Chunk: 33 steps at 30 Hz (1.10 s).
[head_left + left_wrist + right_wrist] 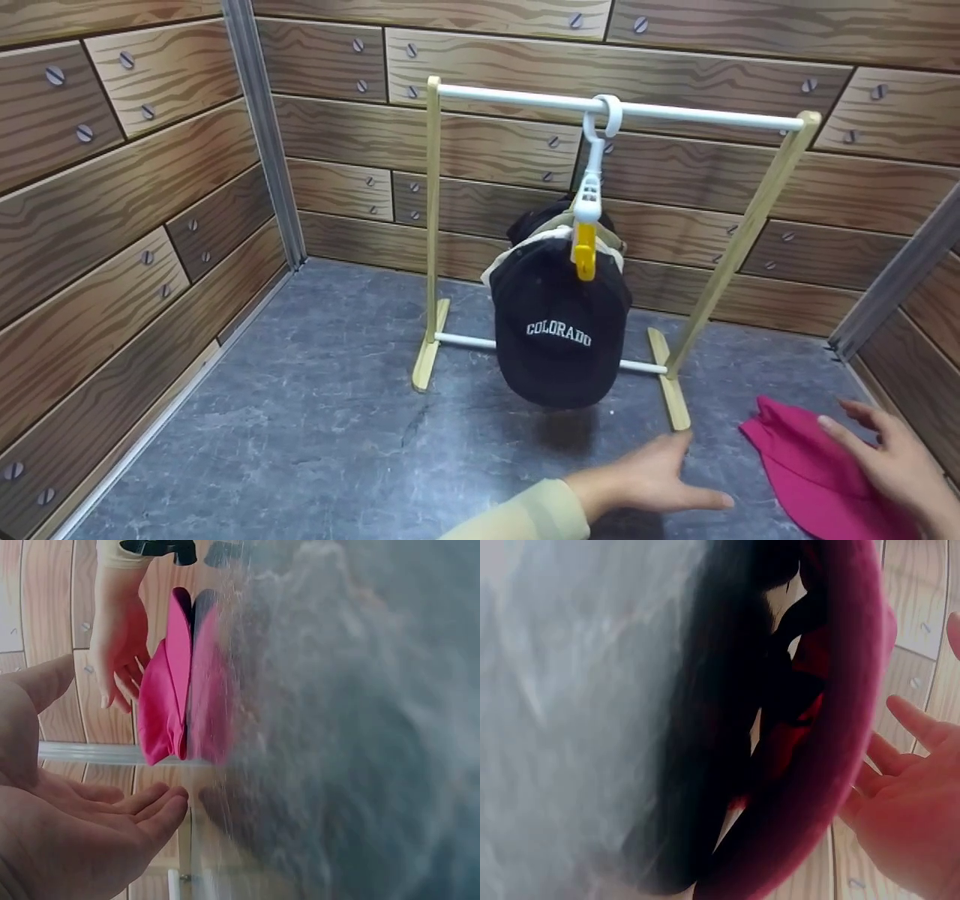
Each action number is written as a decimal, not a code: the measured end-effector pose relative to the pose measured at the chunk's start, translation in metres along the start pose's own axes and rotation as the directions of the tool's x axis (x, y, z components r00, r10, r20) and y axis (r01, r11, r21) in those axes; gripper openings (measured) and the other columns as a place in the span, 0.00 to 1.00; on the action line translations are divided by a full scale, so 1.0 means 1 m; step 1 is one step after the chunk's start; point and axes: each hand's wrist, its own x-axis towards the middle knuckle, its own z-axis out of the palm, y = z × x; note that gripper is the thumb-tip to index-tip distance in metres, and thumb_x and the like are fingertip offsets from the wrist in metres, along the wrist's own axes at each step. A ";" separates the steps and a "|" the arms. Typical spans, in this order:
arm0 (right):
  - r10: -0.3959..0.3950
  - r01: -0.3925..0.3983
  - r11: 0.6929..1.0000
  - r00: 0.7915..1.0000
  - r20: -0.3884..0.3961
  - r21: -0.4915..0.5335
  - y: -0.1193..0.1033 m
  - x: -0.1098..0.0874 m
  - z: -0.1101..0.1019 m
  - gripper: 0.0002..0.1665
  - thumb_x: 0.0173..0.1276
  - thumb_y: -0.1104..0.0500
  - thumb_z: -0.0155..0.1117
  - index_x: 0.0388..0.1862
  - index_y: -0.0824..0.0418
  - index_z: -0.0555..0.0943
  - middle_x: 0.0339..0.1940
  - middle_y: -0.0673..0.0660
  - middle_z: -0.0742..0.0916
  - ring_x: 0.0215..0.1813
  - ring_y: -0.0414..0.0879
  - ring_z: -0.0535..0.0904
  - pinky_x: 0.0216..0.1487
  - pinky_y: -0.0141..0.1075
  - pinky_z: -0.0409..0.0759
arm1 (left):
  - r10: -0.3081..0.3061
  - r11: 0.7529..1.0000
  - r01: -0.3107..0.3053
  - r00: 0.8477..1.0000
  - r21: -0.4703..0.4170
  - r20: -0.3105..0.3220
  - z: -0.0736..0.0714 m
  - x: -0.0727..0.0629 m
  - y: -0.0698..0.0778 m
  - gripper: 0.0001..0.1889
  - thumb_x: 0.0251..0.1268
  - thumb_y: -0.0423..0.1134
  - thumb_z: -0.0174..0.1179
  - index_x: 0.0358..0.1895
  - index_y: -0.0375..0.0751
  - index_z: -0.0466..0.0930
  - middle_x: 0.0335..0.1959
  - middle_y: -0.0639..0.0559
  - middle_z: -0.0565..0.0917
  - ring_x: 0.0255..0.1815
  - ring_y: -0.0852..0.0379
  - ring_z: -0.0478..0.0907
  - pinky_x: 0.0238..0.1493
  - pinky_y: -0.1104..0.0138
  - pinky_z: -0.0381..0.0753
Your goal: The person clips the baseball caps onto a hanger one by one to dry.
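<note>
A pink baseball cap (806,457) lies on the grey floor at the right in the head view. My right hand (892,457) is over its right side with fingers spread; in the right wrist view the hand (922,795) is beside the cap's curved brim (855,690). Left of the cap, my left hand (649,476) hovers low with thumb and fingers apart, holding nothing. The left wrist view has the open left hand (97,825) apart from the pink cap (165,690). A black COLORADO cap (559,322) hangs on a white clip hanger (589,199) with a yellow clip.
The hanger hooks over the white bar (517,97) of a small wooden rack (433,210). More caps (551,217) hang behind the black one. A rack foot (670,382) stands between the black cap and the pink cap. Wood-patterned walls (330,127) enclose the floor.
</note>
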 end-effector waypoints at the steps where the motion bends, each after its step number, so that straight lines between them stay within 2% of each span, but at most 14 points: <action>1: 0.000 0.000 1.000 1.000 0.007 -0.002 0.002 0.001 -0.001 0.50 0.90 0.41 0.57 0.78 0.88 0.61 0.73 0.92 0.67 0.73 0.87 0.63 0.65 0.80 0.66 | -0.003 1.000 0.003 1.000 -0.002 0.003 0.001 0.001 0.000 0.46 0.72 0.62 0.70 0.85 0.43 0.67 0.77 0.55 0.78 0.75 0.63 0.75 0.71 0.71 0.73; 5: 0.032 -0.031 0.999 0.997 0.070 -0.015 0.008 0.004 -0.005 0.52 0.90 0.39 0.54 0.77 0.89 0.60 0.72 0.93 0.67 0.71 0.89 0.65 0.65 0.79 0.68 | -0.013 0.999 0.014 1.000 -0.031 0.007 0.002 0.007 0.000 0.45 0.72 0.61 0.71 0.84 0.43 0.68 0.72 0.57 0.81 0.70 0.65 0.78 0.69 0.72 0.75; 10: 0.100 -0.094 0.994 0.982 0.158 -0.048 0.013 0.005 -0.008 0.57 0.90 0.33 0.50 0.77 0.90 0.58 0.71 0.92 0.69 0.70 0.88 0.68 0.64 0.76 0.73 | -0.026 0.996 0.027 1.000 -0.089 0.012 0.003 0.015 0.000 0.43 0.72 0.59 0.72 0.82 0.42 0.71 0.69 0.57 0.83 0.69 0.64 0.79 0.69 0.72 0.75; 14: 0.123 -0.116 0.992 0.975 0.186 -0.050 0.018 0.006 -0.010 0.57 0.89 0.32 0.49 0.77 0.89 0.60 0.71 0.91 0.71 0.70 0.87 0.69 0.63 0.73 0.75 | -0.025 0.994 0.025 1.000 -0.102 0.004 0.003 0.019 0.001 0.41 0.72 0.58 0.72 0.80 0.40 0.73 0.67 0.58 0.84 0.68 0.64 0.80 0.67 0.72 0.76; 18: 0.103 -0.098 0.994 0.980 0.171 -0.039 0.023 0.009 -0.011 0.54 0.90 0.34 0.51 0.77 0.87 0.63 0.71 0.88 0.74 0.70 0.82 0.72 0.58 0.54 0.80 | -0.018 0.998 0.017 1.000 -0.062 -0.005 0.004 0.021 0.002 0.39 0.72 0.59 0.72 0.78 0.40 0.75 0.66 0.59 0.84 0.67 0.65 0.80 0.66 0.73 0.76; 20: 0.102 -0.099 0.995 0.978 0.181 -0.027 0.026 0.009 -0.012 0.53 0.90 0.35 0.52 0.76 0.87 0.64 0.71 0.88 0.74 0.70 0.82 0.72 0.58 0.53 0.79 | -0.020 0.999 0.019 1.000 -0.045 -0.008 0.004 0.022 0.003 0.38 0.72 0.60 0.72 0.76 0.41 0.76 0.64 0.59 0.84 0.65 0.66 0.80 0.64 0.74 0.77; 21: 0.114 -0.110 0.994 0.975 0.190 -0.029 0.027 0.010 -0.012 0.54 0.89 0.34 0.51 0.77 0.87 0.64 0.71 0.87 0.74 0.71 0.82 0.71 0.59 0.53 0.79 | -0.021 0.999 0.021 1.000 -0.046 -0.010 0.004 0.022 0.003 0.37 0.72 0.59 0.72 0.75 0.41 0.76 0.63 0.59 0.85 0.64 0.66 0.81 0.63 0.74 0.77; 25: 0.150 -0.146 0.989 0.957 0.246 -0.033 0.030 0.012 -0.011 0.56 0.89 0.32 0.50 0.76 0.88 0.63 0.71 0.88 0.73 0.73 0.85 0.68 0.63 0.67 0.76 | -0.026 0.999 0.026 1.000 -0.044 -0.006 0.006 0.023 0.005 0.39 0.71 0.59 0.73 0.76 0.40 0.75 0.63 0.58 0.85 0.64 0.65 0.81 0.64 0.74 0.77; 29: 0.156 -0.146 0.988 0.946 0.282 -0.059 0.034 0.016 -0.011 0.55 0.88 0.33 0.53 0.74 0.88 0.65 0.70 0.88 0.76 0.72 0.85 0.70 0.60 0.61 0.81 | -0.042 0.998 0.041 0.999 -0.050 -0.006 0.007 0.025 0.006 0.41 0.71 0.60 0.73 0.78 0.40 0.74 0.66 0.58 0.84 0.67 0.64 0.80 0.67 0.73 0.76; 33: 0.181 -0.167 0.983 0.932 0.316 -0.071 0.036 0.021 -0.012 0.58 0.86 0.32 0.56 0.73 0.90 0.65 0.70 0.89 0.74 0.72 0.85 0.70 0.60 0.59 0.83 | -0.051 0.996 0.050 0.999 -0.079 -0.011 0.007 0.028 0.005 0.41 0.72 0.60 0.72 0.80 0.41 0.74 0.68 0.58 0.84 0.69 0.64 0.79 0.69 0.72 0.75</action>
